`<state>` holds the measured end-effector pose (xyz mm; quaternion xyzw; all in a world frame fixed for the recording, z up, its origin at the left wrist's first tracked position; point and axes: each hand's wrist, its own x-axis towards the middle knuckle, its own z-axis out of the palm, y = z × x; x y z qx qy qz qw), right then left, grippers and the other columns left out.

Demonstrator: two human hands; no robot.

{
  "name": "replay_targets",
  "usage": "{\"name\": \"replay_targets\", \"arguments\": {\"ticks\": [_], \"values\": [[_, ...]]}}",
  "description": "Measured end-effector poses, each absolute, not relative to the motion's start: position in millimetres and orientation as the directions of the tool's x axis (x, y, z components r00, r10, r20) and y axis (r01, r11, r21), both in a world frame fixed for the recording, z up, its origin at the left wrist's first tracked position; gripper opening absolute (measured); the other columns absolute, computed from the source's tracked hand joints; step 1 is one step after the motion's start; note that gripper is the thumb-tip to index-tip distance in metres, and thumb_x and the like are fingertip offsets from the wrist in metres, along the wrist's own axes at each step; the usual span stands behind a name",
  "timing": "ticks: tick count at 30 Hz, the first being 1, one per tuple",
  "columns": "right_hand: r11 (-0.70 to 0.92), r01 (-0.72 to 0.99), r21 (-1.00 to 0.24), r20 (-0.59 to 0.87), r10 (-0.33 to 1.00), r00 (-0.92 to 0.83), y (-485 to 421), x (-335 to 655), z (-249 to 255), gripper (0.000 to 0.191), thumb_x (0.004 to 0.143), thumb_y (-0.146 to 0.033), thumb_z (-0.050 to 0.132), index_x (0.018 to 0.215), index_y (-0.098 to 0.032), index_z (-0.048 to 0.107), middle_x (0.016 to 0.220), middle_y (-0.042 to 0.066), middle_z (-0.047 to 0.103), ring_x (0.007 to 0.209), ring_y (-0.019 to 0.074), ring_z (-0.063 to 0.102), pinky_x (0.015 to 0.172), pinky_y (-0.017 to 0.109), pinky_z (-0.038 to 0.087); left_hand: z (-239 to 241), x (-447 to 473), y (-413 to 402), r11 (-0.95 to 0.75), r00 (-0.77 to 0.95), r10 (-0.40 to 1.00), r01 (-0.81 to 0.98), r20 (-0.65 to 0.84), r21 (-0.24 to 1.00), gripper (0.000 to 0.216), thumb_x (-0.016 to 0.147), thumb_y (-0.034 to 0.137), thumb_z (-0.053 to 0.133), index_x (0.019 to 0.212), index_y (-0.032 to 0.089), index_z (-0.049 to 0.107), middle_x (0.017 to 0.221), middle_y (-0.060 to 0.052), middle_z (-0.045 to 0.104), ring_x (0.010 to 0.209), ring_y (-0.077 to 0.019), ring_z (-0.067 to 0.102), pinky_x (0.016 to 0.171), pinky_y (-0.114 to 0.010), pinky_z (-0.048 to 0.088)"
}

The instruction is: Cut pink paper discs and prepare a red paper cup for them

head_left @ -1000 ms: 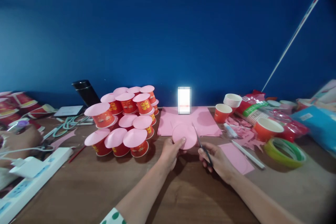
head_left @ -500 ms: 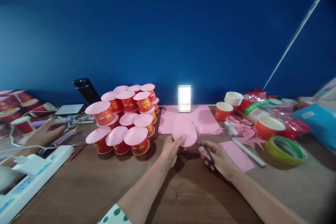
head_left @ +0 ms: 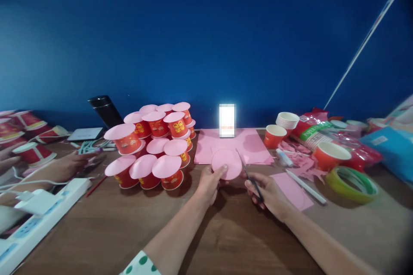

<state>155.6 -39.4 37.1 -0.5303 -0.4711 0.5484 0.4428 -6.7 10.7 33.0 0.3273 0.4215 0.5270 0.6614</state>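
Observation:
My left hand (head_left: pixel 209 184) pinches a round pink paper disc (head_left: pixel 226 164) and holds it just above the wooden table (head_left: pixel 129 232). My right hand (head_left: pixel 269 193) is closed round a pair of scissors (head_left: pixel 249 175), whose blades point up toward the disc's right edge. Behind the disc lies a stack of pink paper sheets (head_left: pixel 251 146). A pile of red paper cups (head_left: pixel 151 150) with pink paper lids stands to the left of my hands.
A lit phone (head_left: pixel 227 120) leans against the blue wall. Open red cups (head_left: pixel 274 136), a white cup stack (head_left: pixel 287 121), pink scraps, a glue stick, a pen and a green tape roll (head_left: pixel 351 184) lie at the right. Another person's hand (head_left: pixel 69 165) and a white power strip (head_left: pixel 41 215) are at the left.
My hands, the disc and the scissors have barely moved. The other person's hand at the left has reached further right across the table.

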Motion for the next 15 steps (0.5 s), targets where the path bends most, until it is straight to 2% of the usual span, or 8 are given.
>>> {"name": "replay_targets", "arguments": {"ticks": [8, 15], "values": [[-0.158, 0.022, -0.987, -0.159, 0.986, -0.048, -40.0, 154.0, 38.9, 0.046, 0.068, -0.051, 0.066, 0.098, -0.017, 0.056, 0.052, -0.008, 0.047, 0.037, 0.0052, 0.041, 0.028, 0.013, 0.027, 32.9, -7.6, 11.3, 0.223, 0.086, 0.975, -0.379, -0.206, 0.898, 0.037, 0.058, 0.037, 0.078, 0.077, 0.008, 0.065, 0.063, -0.005, 0.064, 0.046, -0.0072, 0.050, 0.040, -0.017, 0.041], [-0.160, 0.016, -0.987, -0.161, 0.986, -0.054, -38.1, 156.8, 35.8, 0.045, 0.070, -0.051, 0.065, 0.098, -0.017, 0.056, 0.057, -0.005, 0.052, 0.041, 0.0067, 0.046, 0.031, 0.014, 0.030, 33.1, -5.8, 8.5, 0.211, 0.067, 0.977, -0.365, -0.200, 0.907, 0.039, 0.053, 0.037, 0.080, 0.074, 0.008, 0.065, 0.063, -0.004, 0.063, 0.049, -0.0082, 0.052, 0.040, -0.017, 0.041]]}}
